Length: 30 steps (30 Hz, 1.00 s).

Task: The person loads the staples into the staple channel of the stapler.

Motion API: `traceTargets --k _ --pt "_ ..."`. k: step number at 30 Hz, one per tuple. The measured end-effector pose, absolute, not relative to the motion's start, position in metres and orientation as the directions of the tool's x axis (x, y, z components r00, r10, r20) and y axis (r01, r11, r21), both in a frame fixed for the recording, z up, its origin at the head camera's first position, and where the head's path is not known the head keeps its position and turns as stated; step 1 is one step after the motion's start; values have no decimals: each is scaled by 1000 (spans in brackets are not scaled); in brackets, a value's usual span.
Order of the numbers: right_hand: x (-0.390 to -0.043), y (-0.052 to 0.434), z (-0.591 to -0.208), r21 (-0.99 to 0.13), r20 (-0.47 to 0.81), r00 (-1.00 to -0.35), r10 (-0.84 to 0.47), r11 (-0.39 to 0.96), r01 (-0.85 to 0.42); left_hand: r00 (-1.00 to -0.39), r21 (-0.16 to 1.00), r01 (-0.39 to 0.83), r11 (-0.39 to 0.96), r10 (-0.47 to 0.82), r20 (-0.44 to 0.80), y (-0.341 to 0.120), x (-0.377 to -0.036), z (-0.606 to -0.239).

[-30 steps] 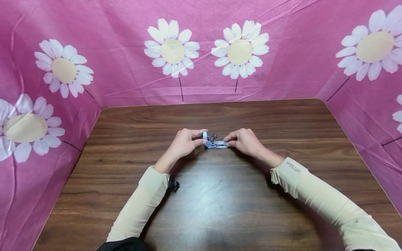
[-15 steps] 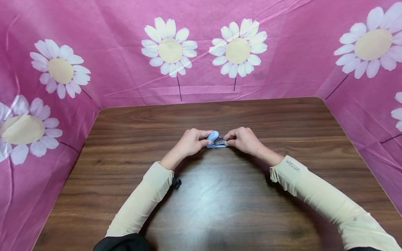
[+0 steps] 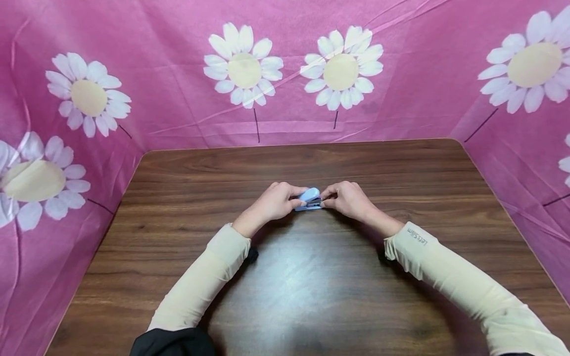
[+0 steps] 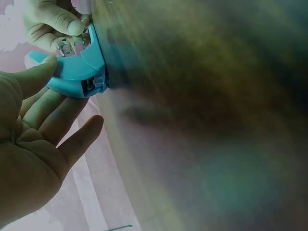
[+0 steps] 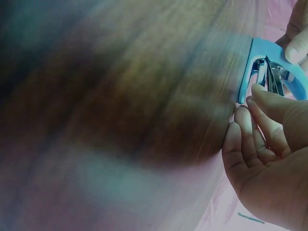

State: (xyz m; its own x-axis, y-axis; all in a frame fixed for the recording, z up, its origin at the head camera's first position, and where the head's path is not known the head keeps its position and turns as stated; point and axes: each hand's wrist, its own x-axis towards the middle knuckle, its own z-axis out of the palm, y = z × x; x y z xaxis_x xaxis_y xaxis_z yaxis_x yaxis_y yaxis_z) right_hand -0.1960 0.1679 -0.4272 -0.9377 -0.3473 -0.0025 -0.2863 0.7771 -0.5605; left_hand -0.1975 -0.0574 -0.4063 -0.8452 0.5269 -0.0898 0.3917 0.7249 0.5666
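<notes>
A small light-blue stapler (image 3: pixel 309 194) stands on the table between both hands in the head view. Its top cover is tilted up from the base, and the metal parts inside show in the right wrist view. My left hand (image 3: pixel 277 201) pinches the cover between thumb and fingers at the rear, with the little finger held away in the left wrist view. At the front end, the thumb and fingertips of my right hand (image 3: pixel 351 201) pinch the stapler's metal part, low near the base (image 5: pixel 244 84). The right fingertips hide the tip of that part.
The brown wood-grain table (image 3: pixel 285 296) stretches around both forearms. Pink cloth (image 3: pixel 178 89) with printed white daisies hangs behind the table and along its left and right sides.
My left hand has moved right and swung the stapler's cover from nearly upright down toward the base, over the metal parts. The right hand has stayed in place at the front end.
</notes>
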Motion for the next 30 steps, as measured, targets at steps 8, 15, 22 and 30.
traceTargets --k 8,15,22,30 --pt "-195 166 -427 -542 10 -934 -358 783 -306 -800 437 499 749 592 -101 -49 -200 -402" --pt "-194 165 -427 -534 35 -933 -358 782 -320 -759 360 577 733 644 -96 -42 -201 -400" --pt "-193 165 -429 -537 26 -929 -368 779 -324 -784 425 535 730 616 -72 -46 -199 -406" --pt "-191 166 -427 -543 42 -932 -361 774 -325 -780 461 570 681 624 43 -53 -194 -413"
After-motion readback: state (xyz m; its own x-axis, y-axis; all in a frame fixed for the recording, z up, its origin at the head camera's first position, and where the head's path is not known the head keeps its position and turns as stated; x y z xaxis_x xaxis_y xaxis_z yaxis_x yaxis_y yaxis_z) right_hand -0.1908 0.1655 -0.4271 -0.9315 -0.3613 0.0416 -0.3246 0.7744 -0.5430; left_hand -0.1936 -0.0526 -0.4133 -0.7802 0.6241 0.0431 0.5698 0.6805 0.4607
